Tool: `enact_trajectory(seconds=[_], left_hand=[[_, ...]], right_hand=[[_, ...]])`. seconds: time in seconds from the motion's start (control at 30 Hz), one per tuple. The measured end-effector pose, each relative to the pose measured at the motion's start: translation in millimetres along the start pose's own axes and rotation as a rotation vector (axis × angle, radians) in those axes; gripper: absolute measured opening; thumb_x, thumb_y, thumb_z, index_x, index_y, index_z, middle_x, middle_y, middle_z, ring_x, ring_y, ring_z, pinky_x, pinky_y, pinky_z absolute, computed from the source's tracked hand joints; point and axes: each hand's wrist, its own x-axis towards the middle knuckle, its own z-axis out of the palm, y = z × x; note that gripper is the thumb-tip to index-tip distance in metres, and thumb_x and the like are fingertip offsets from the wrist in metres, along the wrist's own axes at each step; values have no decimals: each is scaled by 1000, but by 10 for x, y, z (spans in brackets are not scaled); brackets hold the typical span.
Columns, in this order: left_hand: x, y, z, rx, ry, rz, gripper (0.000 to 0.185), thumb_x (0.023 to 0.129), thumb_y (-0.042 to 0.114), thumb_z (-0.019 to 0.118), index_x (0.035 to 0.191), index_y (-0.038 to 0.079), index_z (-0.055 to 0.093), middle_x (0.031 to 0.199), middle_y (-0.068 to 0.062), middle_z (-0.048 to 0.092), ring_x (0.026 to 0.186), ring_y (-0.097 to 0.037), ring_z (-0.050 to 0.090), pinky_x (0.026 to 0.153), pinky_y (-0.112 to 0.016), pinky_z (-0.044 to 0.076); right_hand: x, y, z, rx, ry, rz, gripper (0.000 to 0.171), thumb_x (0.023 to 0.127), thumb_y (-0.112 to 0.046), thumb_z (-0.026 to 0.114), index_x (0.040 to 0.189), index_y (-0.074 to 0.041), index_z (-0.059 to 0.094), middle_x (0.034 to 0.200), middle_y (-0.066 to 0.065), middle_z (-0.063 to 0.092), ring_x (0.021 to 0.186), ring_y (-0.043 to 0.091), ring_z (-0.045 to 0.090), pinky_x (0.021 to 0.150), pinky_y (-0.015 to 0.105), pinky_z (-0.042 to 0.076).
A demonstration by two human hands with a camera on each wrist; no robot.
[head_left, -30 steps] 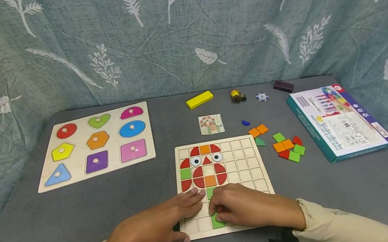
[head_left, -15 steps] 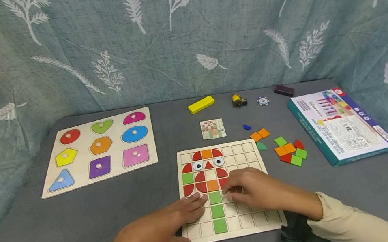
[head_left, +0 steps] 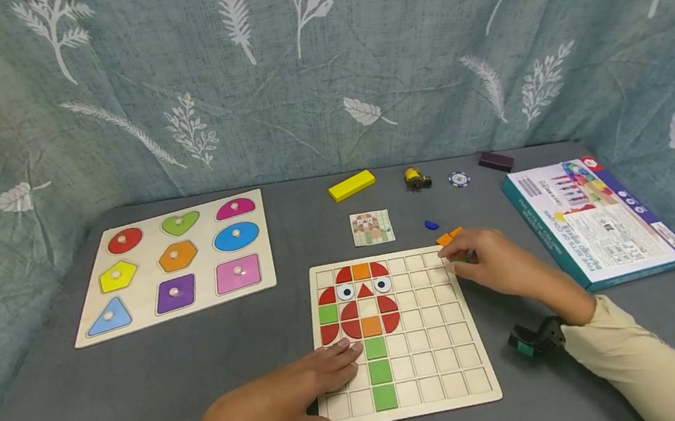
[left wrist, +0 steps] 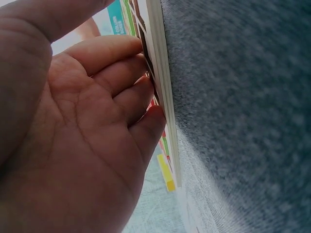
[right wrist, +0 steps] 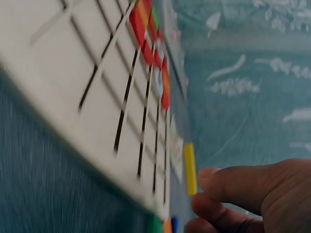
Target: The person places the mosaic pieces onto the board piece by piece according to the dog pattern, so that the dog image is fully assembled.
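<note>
My left hand (head_left: 297,390) rests with straight fingers on the lower left of a wooden grid board (head_left: 413,300), thumb at its front edge. Red, orange and green tiles and two round eye pieces (head_left: 382,284) form a figure there, with a column of green squares (head_left: 381,372) below. Off the board's far right corner, my right hand (head_left: 498,260) reaches over loose tiles with bent fingers, thumb and fingertips apart. Orange tiles (head_left: 448,236) show at its fingertips, and a green tile (right wrist: 154,224) shows low in the right wrist view. The hand hides the other loose tiles.
A shape puzzle board (head_left: 194,286) lies at left, a boxed set (head_left: 601,218) at right. Behind the grid are a pattern card (head_left: 372,227), yellow block (head_left: 351,186), blue piece (head_left: 432,224), small yellow-and-black toy (head_left: 416,179), poker chip (head_left: 459,179) and dark block (head_left: 495,161).
My right hand has moved from the green column rightward and away to the loose tiles, uncovering the three green squares. My left hand stays on the board.
</note>
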Motion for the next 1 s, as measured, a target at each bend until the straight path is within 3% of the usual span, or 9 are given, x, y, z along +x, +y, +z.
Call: enact_trajectory(seconds=[0.27,0.5,0.77,1.0], left_hand=[[-1,6,-7,-2,-3,0,72,85,24,76,148,14,42,158,5,25,146,-18,17,111,-42,29],[-5,16,-4,-11,-7,-18,73,85,24,77,148,14,42,158,8,25,146,-15,16,112,-40,27],[-2,18,-4,-25,-4,-22,72,85,23,77,148,13,43,158,7,25,146,-16,15,112,-40,26],[-9,14,-6,-27,-2,-16,72,85,22,76,148,13,43,158,7,24,146,-16,15,113,-40,26]], right_hand=[[130,289,-51,-23,60,52,23,89,4,64,112,3,69,109,18,64,98,34,60,80,49,50],[211,385,-91,-72,-6,106,35,90,5,61,125,4,63,127,27,56,119,47,47,96,62,38],[222,436,-82,-196,-12,120,32,89,4,63,121,6,65,115,24,59,108,44,52,91,58,41],[215,445,-110,-168,28,131,22,86,7,66,106,2,70,100,18,58,91,34,56,78,49,46]])
